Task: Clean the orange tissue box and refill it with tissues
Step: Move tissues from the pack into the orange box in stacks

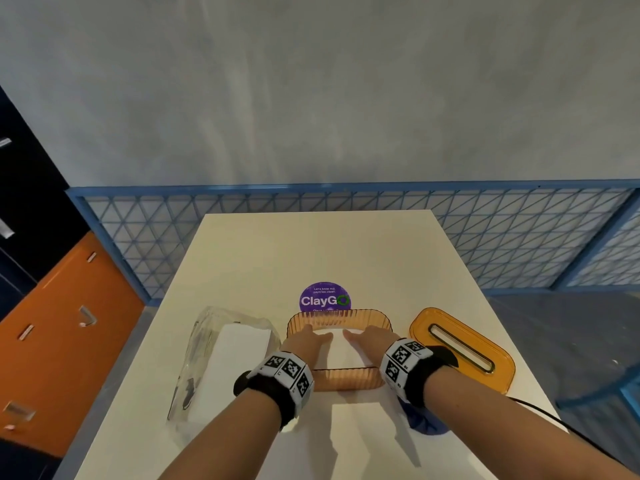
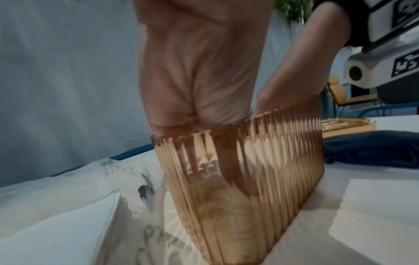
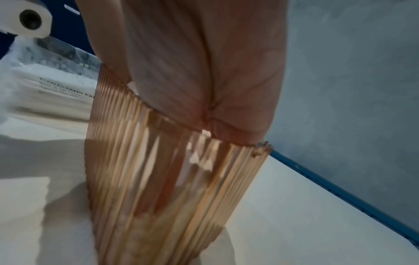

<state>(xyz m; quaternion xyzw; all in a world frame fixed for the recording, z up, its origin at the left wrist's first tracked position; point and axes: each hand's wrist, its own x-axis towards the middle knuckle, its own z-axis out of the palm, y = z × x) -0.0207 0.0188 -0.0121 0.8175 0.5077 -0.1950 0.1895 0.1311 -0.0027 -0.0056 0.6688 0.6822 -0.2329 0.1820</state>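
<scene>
Both hands are down inside the box (image 1: 341, 377), so we're mid-refill. Left hand (image 1: 306, 339) and right hand (image 1: 369, 337) each reach over the near wall with fingers going down onto a white tissue stack (image 1: 337, 351) inside. Wrist views show the fingers only through the ribbed orange wall, blurred; they look extended and pressing, not curled round anything, but we can't tell for sure whether they pinch the stack's edges.

Where things sit on the table (image 1: 311, 244):
- box: middle, toward the near edge, open top, upright
- lid (image 1: 462, 348): off, lying flat just right of the box, near the right edge, slot up
- tissue pack (image 1: 225, 362): clear wrapper, just left of the box, toward the left edge, white tissues still in it
- blue cloth (image 1: 420, 420): near edge, under the right wrist
- purple sticker (image 1: 323, 297): behind the box

Our read: the cloth set aside and the tissues going in suggest the cleaning is done, though the pictures can't confirm it. Tissues are in the box but not yet settled. Left to do: seat the stack flat, pull hands out, thread a tissue through the slot, and put the lid back on.
</scene>
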